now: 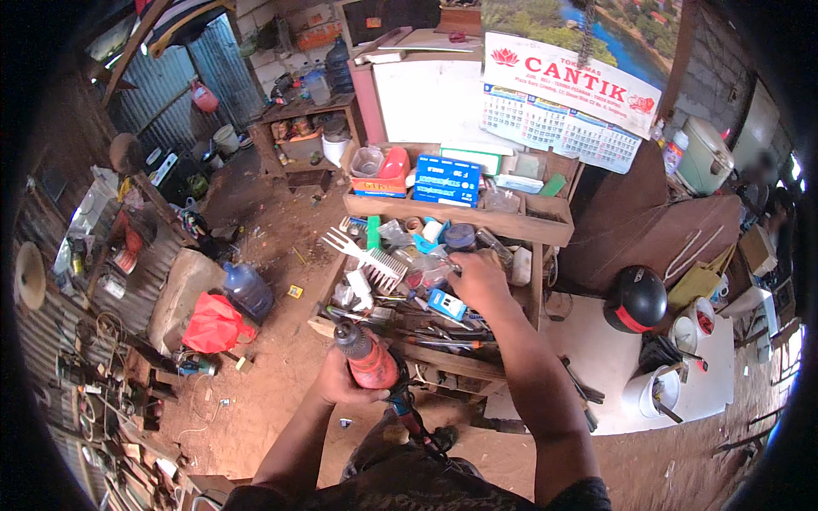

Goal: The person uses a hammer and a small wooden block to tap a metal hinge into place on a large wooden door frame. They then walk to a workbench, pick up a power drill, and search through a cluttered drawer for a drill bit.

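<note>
My left hand (339, 381) is wrapped round the body of a red power drill (375, 366), its dark chuck tilted up and away from me. A cord trails from the drill toward my lap. My right hand (481, 283) is above a cluttered wooden drawer (409, 347), its fingers closed; a small thing may be at the fingertips, but I cannot make it out. Around that hand lie a blue-and-white small box (446, 304), a dark round jar (460, 236) and a white wide-toothed comb (383, 269). Several pens and thin tools fill the drawer's near part.
Behind the drawer, a wooden shelf (511, 223) bears a blue box (446, 181) and a red tub (394, 166). To the right, a black helmet (635, 298) and a white bucket (641, 393) stand on a pale board. A red plastic bag (217, 324) and blue water jug (247, 289) are left.
</note>
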The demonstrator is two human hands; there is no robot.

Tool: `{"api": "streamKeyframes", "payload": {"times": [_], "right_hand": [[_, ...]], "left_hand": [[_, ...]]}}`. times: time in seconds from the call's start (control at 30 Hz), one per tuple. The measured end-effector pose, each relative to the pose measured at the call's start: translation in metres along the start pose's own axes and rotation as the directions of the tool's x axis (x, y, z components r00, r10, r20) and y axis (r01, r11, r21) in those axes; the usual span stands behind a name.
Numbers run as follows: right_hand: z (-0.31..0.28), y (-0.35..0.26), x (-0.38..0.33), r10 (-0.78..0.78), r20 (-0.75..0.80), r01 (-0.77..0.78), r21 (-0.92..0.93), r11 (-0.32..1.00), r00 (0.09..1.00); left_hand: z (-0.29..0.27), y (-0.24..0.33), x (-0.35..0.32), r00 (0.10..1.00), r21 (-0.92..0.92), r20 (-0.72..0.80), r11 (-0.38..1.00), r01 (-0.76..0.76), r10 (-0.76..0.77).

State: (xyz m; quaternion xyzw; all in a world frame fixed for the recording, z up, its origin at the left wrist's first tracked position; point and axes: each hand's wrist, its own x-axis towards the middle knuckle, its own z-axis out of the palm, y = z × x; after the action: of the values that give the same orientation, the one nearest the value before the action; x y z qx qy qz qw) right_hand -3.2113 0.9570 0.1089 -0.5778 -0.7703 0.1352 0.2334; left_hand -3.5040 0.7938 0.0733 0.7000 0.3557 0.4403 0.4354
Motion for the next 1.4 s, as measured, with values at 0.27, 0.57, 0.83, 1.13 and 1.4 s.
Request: {"api": "streamKeyframes", "payload": {"times": [0.27,0.57,0.83,1.13,1.4], "right_hand": [[-0.003,-0.004,-0.001,0.022,0.027,-0.021,-0.048,0.999,0.999],[-0.008,-0.056,0.016,-0.166,0.009,0.166,0.012,0.986,0.986],[0.031,-0.082,0.045,-0.149,0.231,0.182,-0.125,0.975,0.961],[-0.011,-0.056,0.053,0.002,-0.021,-0.005,-0.158,0.987,1.0],[-0.019,-0.057,0.054,0.037,-0.112,-0.058,-0.193,0.98,0.993]], "left_hand": [[0.003,0.007,0.003,0.996,0.014,-0.077,0.999,-0.04,0.041],[0.001,0.003,-0.001,0.996,-0.007,-0.079,0.999,0.043,-0.043],[0.0,0.01,0.008,0.995,0.122,-0.077,0.991,-0.046,0.055],[-0.006,0.027,0.016,0.991,0.251,-0.06,0.962,-0.103,0.122],[-0.008,0.017,0.013,0.991,0.221,-0.06,0.97,-0.1,0.116]]}}
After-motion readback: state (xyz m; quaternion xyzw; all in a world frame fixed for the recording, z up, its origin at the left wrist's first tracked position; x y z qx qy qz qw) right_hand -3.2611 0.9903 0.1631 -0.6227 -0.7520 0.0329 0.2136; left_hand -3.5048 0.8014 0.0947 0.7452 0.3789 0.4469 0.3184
